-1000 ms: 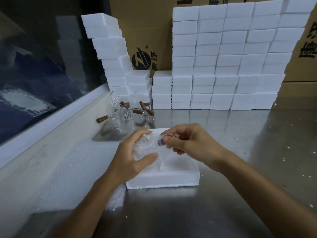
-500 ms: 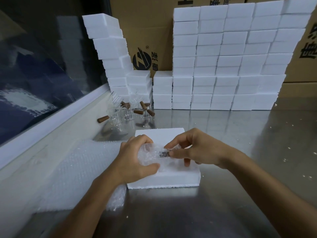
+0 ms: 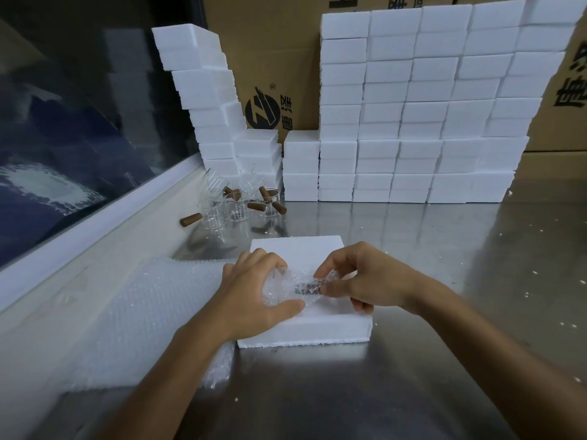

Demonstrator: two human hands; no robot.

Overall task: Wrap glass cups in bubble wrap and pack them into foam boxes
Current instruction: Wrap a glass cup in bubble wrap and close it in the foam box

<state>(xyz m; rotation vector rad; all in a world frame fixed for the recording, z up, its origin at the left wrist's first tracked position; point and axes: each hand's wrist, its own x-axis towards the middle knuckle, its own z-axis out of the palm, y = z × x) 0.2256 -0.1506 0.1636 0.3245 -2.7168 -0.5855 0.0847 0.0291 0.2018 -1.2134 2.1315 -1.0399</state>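
Both hands' fingers curled round the bubble-wrapped cup (image 3: 293, 285), apparently over the foam box (image 3: 298, 249).

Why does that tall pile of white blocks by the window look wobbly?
The left stack of foam boxes is askew: its upper boxes step out toward the window instead of sitting square, unlike the neat foam wall beside it. Small white foam crumbs are also scattered on the metal table.

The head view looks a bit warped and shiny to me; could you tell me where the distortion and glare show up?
Head view: wide-angle bending makes the stacked foam boxes lean and curve toward the frame edges; the steel table mirrors them in a soft sheen; the dark window carries pale reflections; the left hand and right hand on the bubble-wrapped cup look sharp.
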